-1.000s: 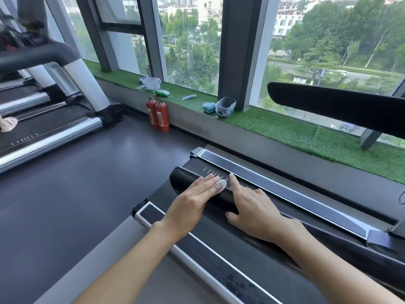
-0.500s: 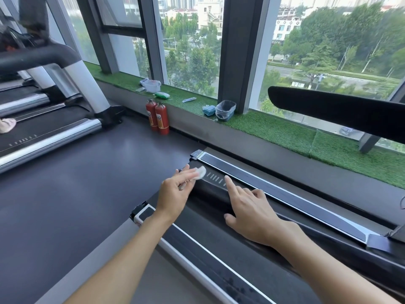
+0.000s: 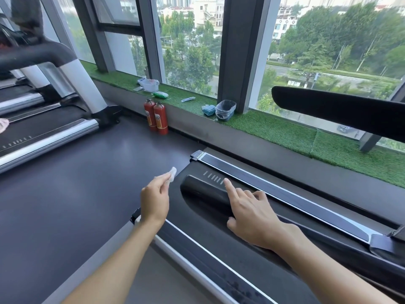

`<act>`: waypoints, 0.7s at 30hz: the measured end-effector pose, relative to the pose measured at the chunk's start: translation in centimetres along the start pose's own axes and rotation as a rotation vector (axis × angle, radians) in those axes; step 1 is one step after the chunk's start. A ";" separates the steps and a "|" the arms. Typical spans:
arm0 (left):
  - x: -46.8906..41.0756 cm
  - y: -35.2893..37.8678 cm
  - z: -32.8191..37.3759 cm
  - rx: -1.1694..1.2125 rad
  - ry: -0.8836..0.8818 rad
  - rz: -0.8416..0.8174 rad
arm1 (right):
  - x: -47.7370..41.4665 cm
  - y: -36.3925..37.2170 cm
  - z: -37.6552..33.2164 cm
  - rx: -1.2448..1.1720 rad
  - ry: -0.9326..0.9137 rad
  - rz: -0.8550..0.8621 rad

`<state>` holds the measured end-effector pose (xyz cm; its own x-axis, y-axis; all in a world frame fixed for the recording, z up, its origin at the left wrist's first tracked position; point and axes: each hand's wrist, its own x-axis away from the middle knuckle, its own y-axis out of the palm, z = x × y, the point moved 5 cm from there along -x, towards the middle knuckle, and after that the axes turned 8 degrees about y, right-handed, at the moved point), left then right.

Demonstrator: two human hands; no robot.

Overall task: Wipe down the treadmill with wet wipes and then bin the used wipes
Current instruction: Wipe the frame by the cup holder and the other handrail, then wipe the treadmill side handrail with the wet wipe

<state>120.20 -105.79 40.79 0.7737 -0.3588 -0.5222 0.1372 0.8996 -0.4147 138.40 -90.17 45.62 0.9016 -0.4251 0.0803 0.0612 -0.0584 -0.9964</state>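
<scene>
Change: lifted off the end cover (image 3: 201,195) since a second ago and drawn out to its left, left hand (image 3: 154,201) and wipe (image 3: 172,174) together; right hand (image 3: 252,218) kept in place on the cover.
Left hand: over the floor just left of the end cover, clear of it; thumb and fingertips pinched on the wipe.
Wipe: small white wad, sticking up out of the pinch, in the air off the cover's left end, touching no part of the treadmill (image 3: 219,249).
Right hand: palm down on the right part of the end cover; forefinger straight, tip by the white marks just beyond the cover; other fingers loosely bent, gripping nothing.
End cover: black rounded hump across the near end of the treadmill.
Side rail (image 3: 285,194): dark strip with a pale edge, just beyond the end cover.
Bin (image 3: 225,109): small, clear liner, on the grass ledge (image 3: 274,128) well beyond the end cover.
Blue pack (image 3: 208,110): on the ledge, just left of the bin, well beyond the cover.
Fire extinguishers (image 3: 156,117): two, red, upright on the floor, beyond and left of the cover.
Second treadmill (image 3: 43,132): far left of the cover.
</scene>
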 end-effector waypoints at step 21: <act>-18.9 1.9 3.1 0.454 -0.024 -0.375 | -20.2 -6.9 -7.5 -1.475 0.285 0.058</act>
<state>107.74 -96.52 52.12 0.6342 -0.6721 -0.3822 0.6513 0.7308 -0.2045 116.57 -87.93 51.10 0.7660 -0.6047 0.2180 -0.6008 -0.7941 -0.0916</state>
